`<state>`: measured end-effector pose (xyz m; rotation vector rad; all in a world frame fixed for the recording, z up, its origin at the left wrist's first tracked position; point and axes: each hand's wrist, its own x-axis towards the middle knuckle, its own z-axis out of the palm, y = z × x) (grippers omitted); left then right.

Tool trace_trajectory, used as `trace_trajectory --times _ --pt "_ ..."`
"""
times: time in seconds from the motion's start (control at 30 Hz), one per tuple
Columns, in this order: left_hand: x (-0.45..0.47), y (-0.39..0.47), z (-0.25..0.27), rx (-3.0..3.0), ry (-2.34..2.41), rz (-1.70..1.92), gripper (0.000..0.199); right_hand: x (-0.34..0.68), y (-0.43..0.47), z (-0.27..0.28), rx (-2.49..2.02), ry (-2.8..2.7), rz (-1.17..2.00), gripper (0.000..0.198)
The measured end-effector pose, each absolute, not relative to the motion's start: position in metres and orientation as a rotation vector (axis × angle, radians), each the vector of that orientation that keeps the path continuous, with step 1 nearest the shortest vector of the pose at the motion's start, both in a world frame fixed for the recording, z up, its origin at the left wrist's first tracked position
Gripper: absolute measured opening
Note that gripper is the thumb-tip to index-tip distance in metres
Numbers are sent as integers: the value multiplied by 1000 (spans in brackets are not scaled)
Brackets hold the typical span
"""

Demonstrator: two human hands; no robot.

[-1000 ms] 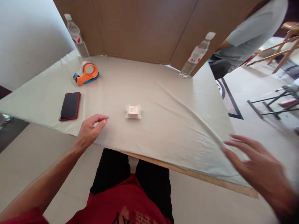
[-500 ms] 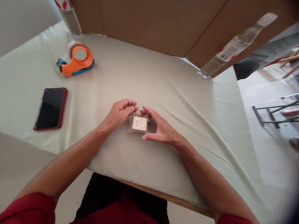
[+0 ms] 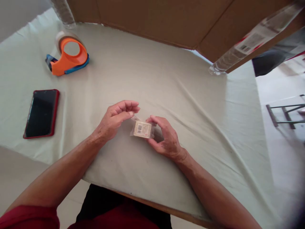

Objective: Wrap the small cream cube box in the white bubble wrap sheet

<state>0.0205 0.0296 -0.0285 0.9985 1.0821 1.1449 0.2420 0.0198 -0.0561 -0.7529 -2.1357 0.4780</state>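
At the near edge, the operator's red shirt [image 3: 124, 219] and black trousers [image 3: 95, 200] are partly below the wooden table edge [image 3: 164, 204]. A pale green cloth [image 3: 133, 79] covers the table.

The small box [image 3: 143, 129] is at the near-middle of the cloth, between both hands, printed side with barcode facing up. A clear wrapper [image 3: 132, 130] encloses it and projects past its left side. Whether the box rests on the cloth or is slightly raised cannot be determined.

The right hand [image 3: 168, 136] grips the right end of the box, thumb at the near side, fingers at the far side. The left hand [image 3: 120, 116] is half curled, with a narrow gap between thumb and fingers. Its thumb tip is at the wrapper's far left corner; contact cannot be confirmed.

A red-cased phone [image 3: 42, 113] lies face up at the left. Beyond it lies an orange and blue tape dispenser [image 3: 68, 62] with a tape roll.

At the far side stands a cardboard panel [image 3: 147, 22], with a clear left bottle [image 3: 64, 12] and a labelled right bottle [image 3: 250, 43] at its ends.
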Motion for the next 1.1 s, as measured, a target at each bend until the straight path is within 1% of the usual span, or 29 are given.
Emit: trace_trajectory --times 0.07,0.17,0.23,0.37,0.6,0.73,0.8,0.87,1.0,1.1 --pt "18 30 -31 1009 1014 1124 37 243 20 -57 -759 -2102 427 80" --pt "17 28 -31 1068 902 934 57 244 19 -57 -766 -2048 413 79" --pt "18 25 -29 1113 871 827 64 243 18 -57 -776 -2039 417 77" --pt "20 23 -22 1228 938 774 61 244 19 -55 -773 -2057 434 73" --pt "23 25 -21 1343 1045 707 41 246 23 -57 -749 -2100 503 58" --pt "25 27 -25 1429 1090 719 37 245 24 -59 -750 -2135 501 50" --pt "26 27 -26 1483 1108 734 35 245 25 -59 -761 -2120 529 50" --pt "27 27 -26 1475 1131 742 38 246 26 -57 -780 -2092 589 53" --pt "26 27 -22 1350 1192 790 55 251 28 -55 -824 -2022 765 60" --pt "23 27 -21 1358 1263 830 60 253 30 -56 -879 -1898 834 52"
